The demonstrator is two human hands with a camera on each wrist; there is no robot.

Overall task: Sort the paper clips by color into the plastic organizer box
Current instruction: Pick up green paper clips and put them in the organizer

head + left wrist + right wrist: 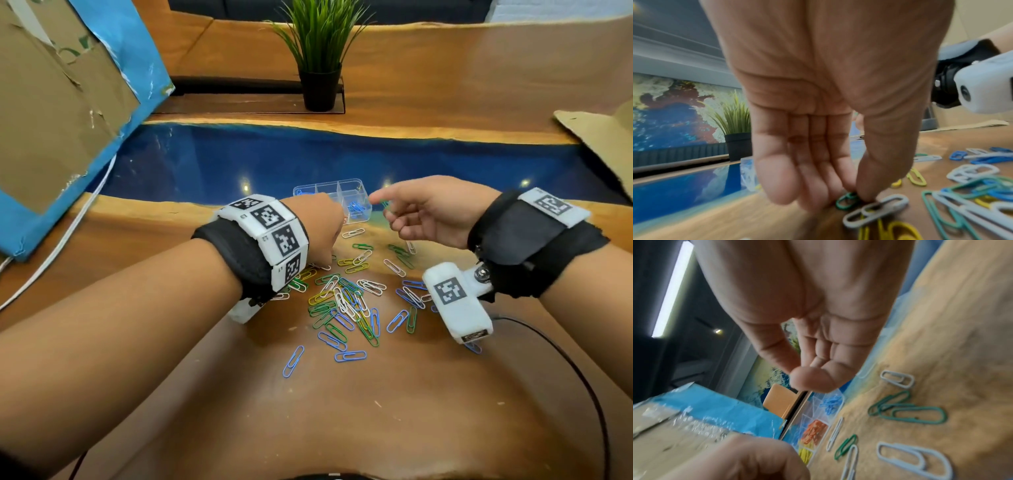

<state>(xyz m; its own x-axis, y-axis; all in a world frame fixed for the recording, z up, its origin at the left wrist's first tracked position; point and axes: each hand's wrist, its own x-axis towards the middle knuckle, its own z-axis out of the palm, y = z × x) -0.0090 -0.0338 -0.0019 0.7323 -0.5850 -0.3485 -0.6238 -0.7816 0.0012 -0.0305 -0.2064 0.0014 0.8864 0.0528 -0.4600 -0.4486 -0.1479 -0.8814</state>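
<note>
A clear plastic organizer box (342, 186) stands at the edge of the blue resin strip, with blue clips (356, 207) in one compartment. The right wrist view shows blue, orange and yellow clips in separate compartments of the box (835, 417). Loose blue, green, white and yellow paper clips (346, 298) lie scattered on the wood in front of it. My left hand (855, 194) reaches down at the pile's far edge, thumb and fingertips pinching a green clip (846, 202) that lies on the table. My right hand (382, 205) hovers beside the box, thumb and forefinger together on a small green clip (385, 204).
A potted plant (320, 85) stands behind the blue strip. A blue-edged cardboard sheet (68, 120) leans at the left, and more cardboard (603, 144) lies at the right. A white cable (68, 233) runs along the left and a black cable (582, 377) along the right.
</note>
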